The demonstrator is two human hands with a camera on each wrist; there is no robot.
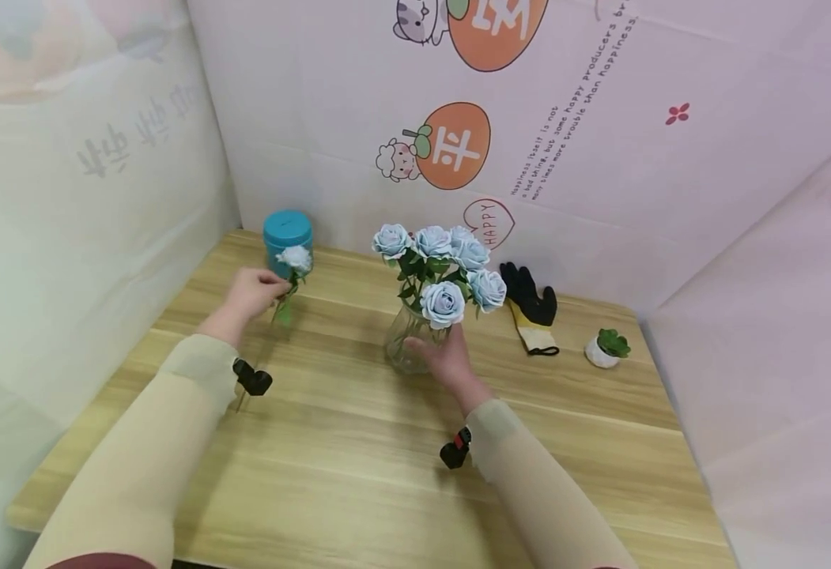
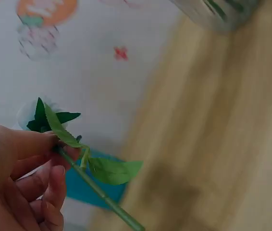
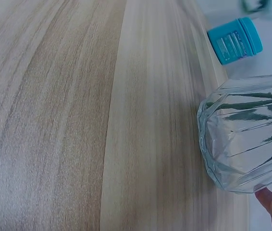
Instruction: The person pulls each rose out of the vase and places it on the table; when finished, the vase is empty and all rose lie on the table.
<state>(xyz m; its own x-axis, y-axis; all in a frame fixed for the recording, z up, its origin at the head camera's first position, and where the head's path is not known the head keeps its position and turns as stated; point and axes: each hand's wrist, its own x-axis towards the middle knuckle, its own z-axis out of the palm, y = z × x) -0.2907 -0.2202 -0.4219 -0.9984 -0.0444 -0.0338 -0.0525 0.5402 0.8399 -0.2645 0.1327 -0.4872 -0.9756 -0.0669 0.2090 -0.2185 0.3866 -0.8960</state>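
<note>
My left hand (image 1: 253, 292) pinches the green stem (image 2: 100, 190) of a single pale blue artificial rose (image 1: 294, 258) between thumb and fingers. The bloom is up, just in front of a blue lidded jar (image 1: 285, 229), and the stem slants down toward me. At the middle of the table, my right hand (image 1: 447, 359) grips the side of a clear glass vase (image 1: 402, 340), thumb across its front; its other fingers are mostly hidden. Several pale blue roses (image 1: 443, 304) stand in this vase. In the right wrist view, stems show through the ribbed glass (image 3: 246, 139).
A black and yellow work glove (image 1: 529, 304) lies right of the vase. Farther right is a small succulent in a white pot (image 1: 603, 352). All stand on a wooden table (image 1: 330, 474), with printed cloth walls (image 1: 315, 118) along its back and sides.
</note>
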